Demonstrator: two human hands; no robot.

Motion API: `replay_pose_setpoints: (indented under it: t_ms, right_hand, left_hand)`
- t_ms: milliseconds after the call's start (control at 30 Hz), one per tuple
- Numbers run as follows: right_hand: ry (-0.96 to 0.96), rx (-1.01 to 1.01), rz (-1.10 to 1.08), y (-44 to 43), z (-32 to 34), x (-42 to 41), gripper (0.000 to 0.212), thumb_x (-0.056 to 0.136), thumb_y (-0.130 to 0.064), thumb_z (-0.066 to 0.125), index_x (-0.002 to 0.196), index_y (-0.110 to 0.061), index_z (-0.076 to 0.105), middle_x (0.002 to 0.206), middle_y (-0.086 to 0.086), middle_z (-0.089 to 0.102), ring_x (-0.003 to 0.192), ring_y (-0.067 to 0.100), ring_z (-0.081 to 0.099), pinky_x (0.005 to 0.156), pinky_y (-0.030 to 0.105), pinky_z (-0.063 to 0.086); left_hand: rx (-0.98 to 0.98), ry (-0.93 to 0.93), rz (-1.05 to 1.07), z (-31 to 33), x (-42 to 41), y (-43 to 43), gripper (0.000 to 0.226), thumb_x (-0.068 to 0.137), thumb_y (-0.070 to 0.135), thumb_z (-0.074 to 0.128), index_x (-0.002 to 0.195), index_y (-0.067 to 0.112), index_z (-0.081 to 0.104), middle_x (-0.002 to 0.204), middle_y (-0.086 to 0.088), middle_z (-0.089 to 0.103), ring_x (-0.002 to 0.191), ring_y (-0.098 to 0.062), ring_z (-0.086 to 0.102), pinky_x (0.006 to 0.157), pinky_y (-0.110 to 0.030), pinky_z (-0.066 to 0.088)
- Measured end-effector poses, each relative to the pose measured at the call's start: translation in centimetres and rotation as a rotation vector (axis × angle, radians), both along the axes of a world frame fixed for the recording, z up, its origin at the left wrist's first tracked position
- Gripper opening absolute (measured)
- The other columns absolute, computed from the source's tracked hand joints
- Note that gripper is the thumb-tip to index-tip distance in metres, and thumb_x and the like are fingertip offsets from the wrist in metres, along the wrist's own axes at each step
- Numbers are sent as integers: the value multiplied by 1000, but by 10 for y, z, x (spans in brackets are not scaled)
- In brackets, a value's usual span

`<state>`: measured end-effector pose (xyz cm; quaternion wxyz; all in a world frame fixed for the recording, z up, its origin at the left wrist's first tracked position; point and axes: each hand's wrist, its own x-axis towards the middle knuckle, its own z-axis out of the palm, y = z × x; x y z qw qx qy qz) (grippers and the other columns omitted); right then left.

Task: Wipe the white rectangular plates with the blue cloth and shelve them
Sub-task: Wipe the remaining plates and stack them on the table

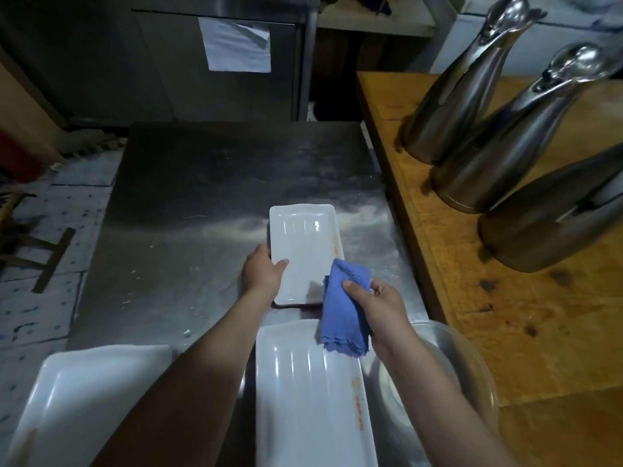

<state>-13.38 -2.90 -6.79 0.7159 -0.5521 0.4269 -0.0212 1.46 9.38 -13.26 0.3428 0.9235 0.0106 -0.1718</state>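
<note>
A white rectangular plate (301, 244) lies over the steel table (188, 203), on top of another plate whose dark edge shows underneath. My left hand (261, 271) grips its left edge, thumb on the inside. My right hand (377, 301) holds a folded blue cloth (344, 308) at the plate's near right corner. Close to me lie two more white plates: one (310, 399) with orange marks on its right rim under the cloth, another (84, 399) at the lower left.
Three tall steel jugs (499, 136) stand on a wooden counter (505, 315) to the right. A clear bowl (472, 365) sits under my right forearm. A steel cabinet with a paper sheet (236, 45) stands behind the table. Tiled floor lies left.
</note>
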Motion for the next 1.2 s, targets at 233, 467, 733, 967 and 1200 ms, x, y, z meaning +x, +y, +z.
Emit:
replay_pose_setpoints:
  t_ms: [233,467,733,967,1200]
  right_hand:
    - [-8,-17,-16,1,3,-5,9,84,-16,70,85,-10,63,77,5,72,69,18,67,62,27,53]
    - [-12,-17,-35,1,8,-18,14,84,-18,70,93,-9,66,86,8,73,77,23,68,68,32,54]
    - [-58,-23,-38,-2,25,-39,14,83,-19,71,93,-10,66,82,7,74,75,22,70,67,33,55]
    - [-166,-44,-31,-12,52,-70,9,83,-14,70,90,-10,67,82,10,74,74,25,71,66,35,58]
    - [-203,-141,-197,-51,78,-114,11,84,-14,69,76,-9,62,61,3,67,56,17,63,57,28,51]
  left_hand:
    - [-27,-36,52,7,0,7,22,93,20,52,102,1,60,106,-15,65,95,-33,58,71,-30,39]
    - [-183,-17,199,23,-4,19,14,98,19,38,97,7,46,98,-14,57,79,-27,49,66,-29,35]
    - [-400,-10,291,60,-19,22,11,97,23,37,96,12,40,77,0,49,67,-20,47,58,-30,36]
    - [-484,-52,242,100,-66,4,10,95,25,39,92,15,38,73,1,48,63,-18,42,52,-30,31]
    - [-542,-140,122,131,-126,-25,4,95,24,38,93,21,37,72,4,49,62,-16,47,54,-30,34]
